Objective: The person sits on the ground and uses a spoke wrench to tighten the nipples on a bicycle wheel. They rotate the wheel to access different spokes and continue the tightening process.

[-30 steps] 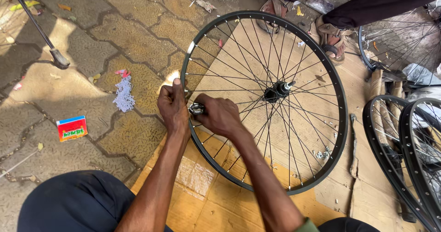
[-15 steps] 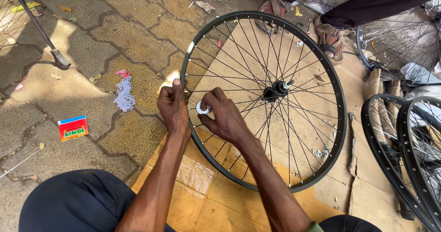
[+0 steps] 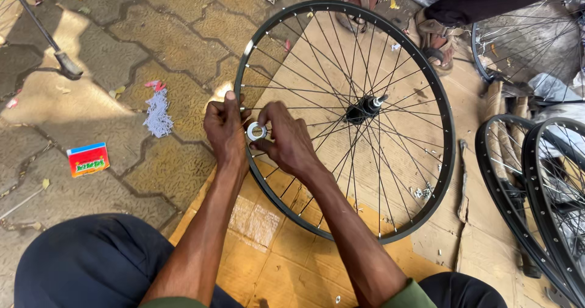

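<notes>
The bicycle wheel is lying flat on a sheet of cardboard that is spreading out beneath both hands and covering the paved ground. More wheels are leaning well off to the right of the right hand. The black rim is passing directly under both hands, and the hub with its axle is sitting beyond the right hand, toward the wheel's middle.

The left hand is closing around the rim from the outer side, fingers curling over it. The right hand is lying inside the rim, its thumb and fingers pinching a small silver round tool, apparently a spoke key, held between the two hands and right at the rim where a spoke is meeting it.

A red and blue small box and a tuft of white threads are lying on the paving well to the left of the left hand.

The likely risks: the little tool is gripped only by fingertips, so it may be slipping off the nipple and rounding it; overturning one spoke could be pulling the rim out of true; a dropped tool could be rolling among the small metal bits on the cardboard far right of the right hand.
</notes>
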